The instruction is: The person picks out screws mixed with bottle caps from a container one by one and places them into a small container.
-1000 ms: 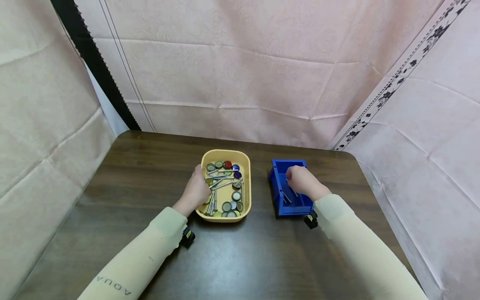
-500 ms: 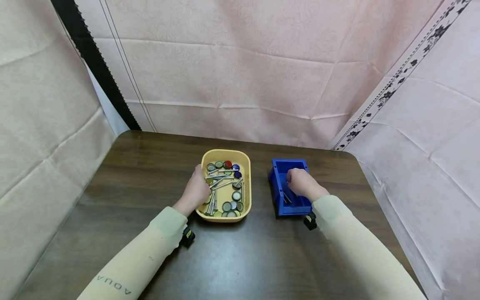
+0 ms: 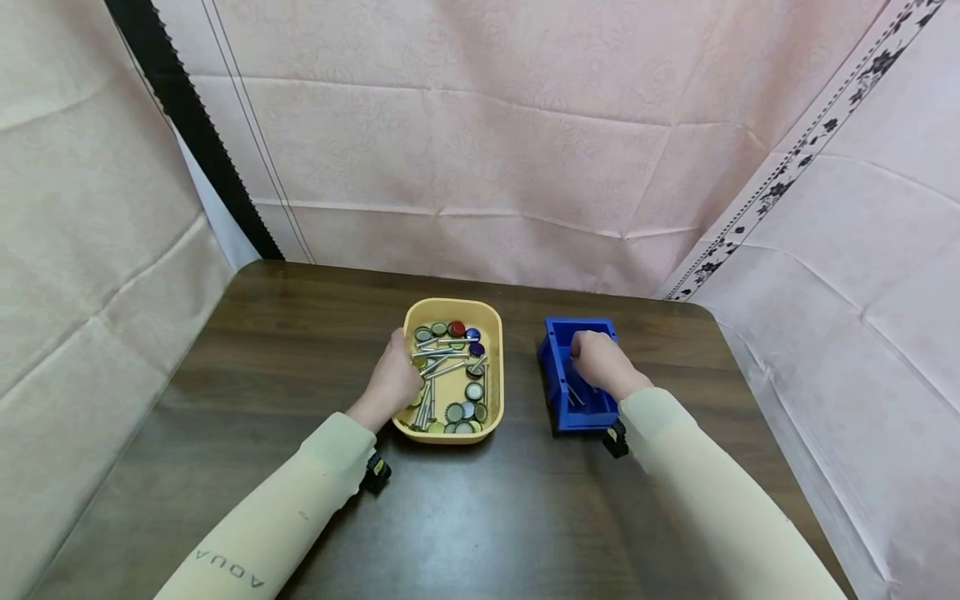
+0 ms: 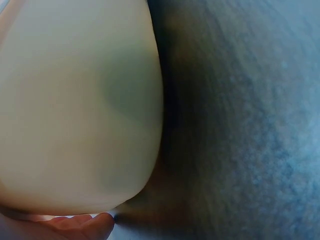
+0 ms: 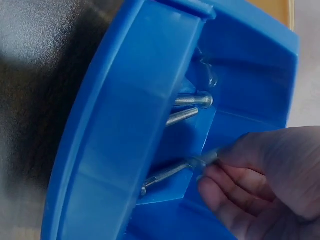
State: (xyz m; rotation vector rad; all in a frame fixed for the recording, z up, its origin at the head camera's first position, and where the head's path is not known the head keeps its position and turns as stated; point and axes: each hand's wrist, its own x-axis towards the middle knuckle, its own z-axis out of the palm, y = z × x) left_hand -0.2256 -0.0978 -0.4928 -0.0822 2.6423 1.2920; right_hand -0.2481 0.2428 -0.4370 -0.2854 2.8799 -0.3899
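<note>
My left hand (image 3: 392, 383) grips the left rim of a yellow plastic tray (image 3: 453, 303), which holds bottle caps (image 3: 473, 391) and long silver bolts (image 3: 446, 370). In the left wrist view, the tray's pale outer wall (image 4: 75, 100) fills much of the picture, with fingertips (image 4: 99, 226) below it. My right hand (image 3: 606, 362) reaches into a blue plastic bin (image 3: 585, 420). There, seen from the right wrist, thumb and fingers pinch one end of a slanted silver bolt (image 5: 170, 172). Loose bolts (image 5: 192, 100) lie beside it on the bin floor.
Both containers stand on a dark wooden table (image 3: 480, 517), with a gap of bare wood between them. Pale cloth (image 3: 480, 167) hangs behind the table and along both sides.
My right hand and forearm have shifted slightly left within the blue bin. The left hand, the tray and the bin have stayed in place.
</note>
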